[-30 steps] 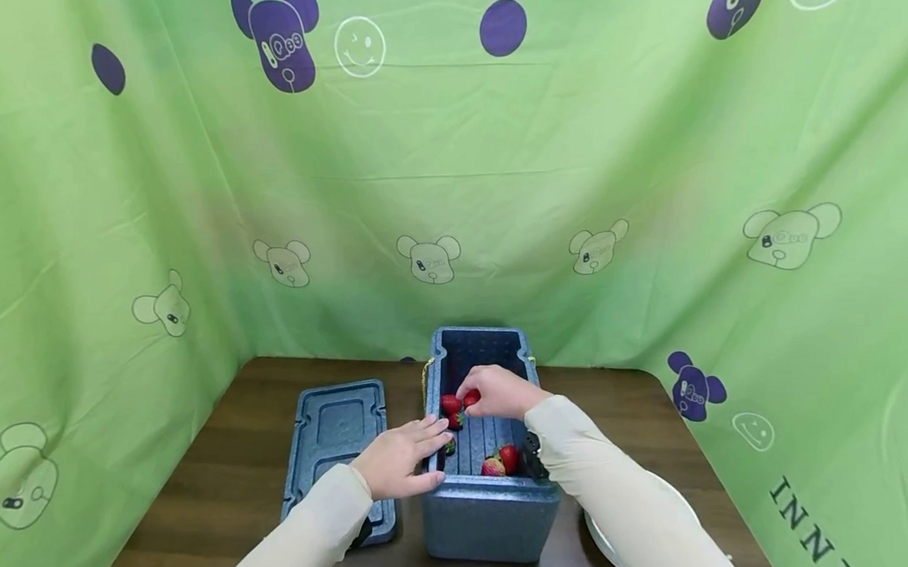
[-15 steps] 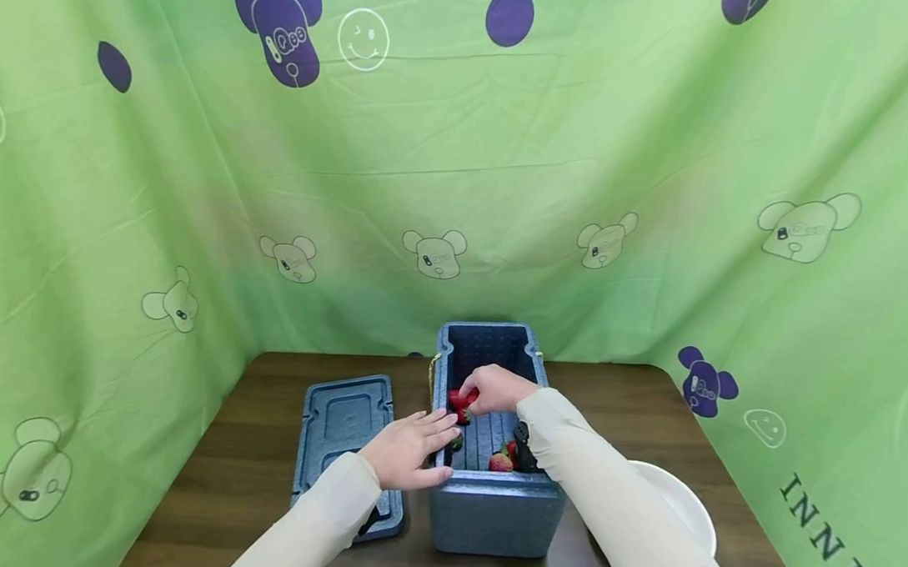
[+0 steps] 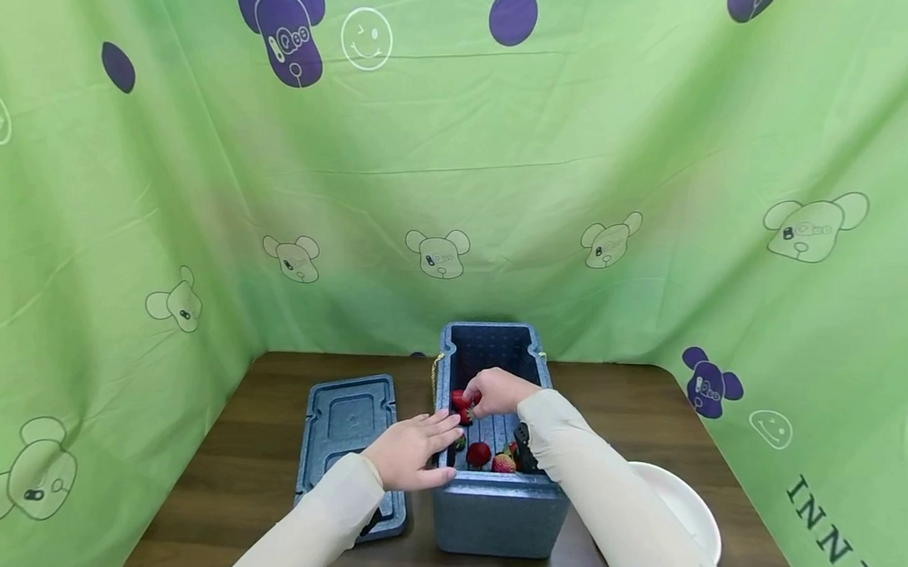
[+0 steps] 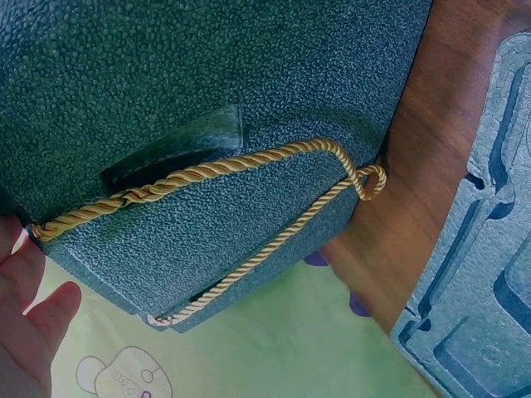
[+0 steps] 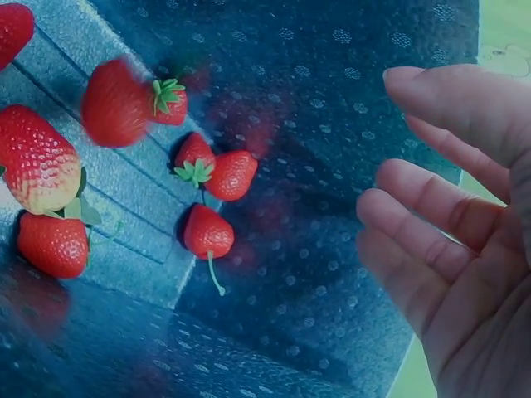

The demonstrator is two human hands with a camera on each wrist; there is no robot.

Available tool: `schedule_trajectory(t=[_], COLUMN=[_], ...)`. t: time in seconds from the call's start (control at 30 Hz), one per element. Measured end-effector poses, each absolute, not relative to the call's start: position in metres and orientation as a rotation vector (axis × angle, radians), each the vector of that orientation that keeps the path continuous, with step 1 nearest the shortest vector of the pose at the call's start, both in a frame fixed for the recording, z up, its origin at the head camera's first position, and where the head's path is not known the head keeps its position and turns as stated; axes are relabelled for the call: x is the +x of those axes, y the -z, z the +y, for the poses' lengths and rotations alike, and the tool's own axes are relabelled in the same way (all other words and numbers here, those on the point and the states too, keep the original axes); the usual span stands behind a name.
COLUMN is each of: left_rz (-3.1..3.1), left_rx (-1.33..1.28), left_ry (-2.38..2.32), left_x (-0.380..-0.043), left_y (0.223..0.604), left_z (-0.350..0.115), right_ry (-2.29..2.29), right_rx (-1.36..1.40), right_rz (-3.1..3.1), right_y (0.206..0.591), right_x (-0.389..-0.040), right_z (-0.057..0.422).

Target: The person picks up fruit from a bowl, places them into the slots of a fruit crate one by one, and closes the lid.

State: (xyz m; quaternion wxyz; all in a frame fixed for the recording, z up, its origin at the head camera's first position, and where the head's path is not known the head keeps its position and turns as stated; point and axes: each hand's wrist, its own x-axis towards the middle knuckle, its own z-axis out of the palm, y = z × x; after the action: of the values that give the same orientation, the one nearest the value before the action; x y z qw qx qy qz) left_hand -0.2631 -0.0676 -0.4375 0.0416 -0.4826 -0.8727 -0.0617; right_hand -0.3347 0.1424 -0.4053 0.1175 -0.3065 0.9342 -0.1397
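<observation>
A blue foam box (image 3: pixel 500 520) stands uncovered on the table, with several strawberries inside. My left hand (image 3: pixel 409 454) rests on its left rim, fingers straight; in the left wrist view its fingertips show at the box's edge. Inside the box, my right hand (image 3: pixel 500 390) is held over the strawberries with nothing in its fingers, thumb and fingers apart in the right wrist view. One strawberry (image 5: pixel 114 101) looks blurred there, while a paler one (image 5: pixel 37 157) lies beside it on the ribbed floor. Near the box's front wall lies a dark red strawberry (image 3: pixel 478 454).
Left of the box lies its blue lid (image 3: pixel 349 421). A white plate (image 3: pixel 687 513) is at the right, partly behind the right sleeve. Gold rope (image 4: pixel 224 166) runs along the box's side. Green printed cloth (image 3: pixel 451 192) hangs behind the wooden table (image 3: pixel 205 476).
A dark red strawberry now shows near the front of the box, where bare floor was visible. The right hand has let go of it; both hands stay nearly in place. The head view shifted slightly.
</observation>
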Motion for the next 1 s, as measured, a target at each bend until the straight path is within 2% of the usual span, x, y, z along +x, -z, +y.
schedule_trajectory(t=[0.6, 1.0], left_rz=[-2.667, -2.694], left_rx=[-1.485, -1.473], left_ry=[0.244, 0.35], left_x=[-0.263, -0.264], left_y=[0.443, 0.441], left_z=[-0.067, -0.07], right_ry=[0.475, 0.564], right_rx=[-0.972, -0.869], right_rz=[2.769, 2.838], right_y=[0.378, 0.365], right_x=[-0.329, -0.318], right_z=[0.166, 0.236])
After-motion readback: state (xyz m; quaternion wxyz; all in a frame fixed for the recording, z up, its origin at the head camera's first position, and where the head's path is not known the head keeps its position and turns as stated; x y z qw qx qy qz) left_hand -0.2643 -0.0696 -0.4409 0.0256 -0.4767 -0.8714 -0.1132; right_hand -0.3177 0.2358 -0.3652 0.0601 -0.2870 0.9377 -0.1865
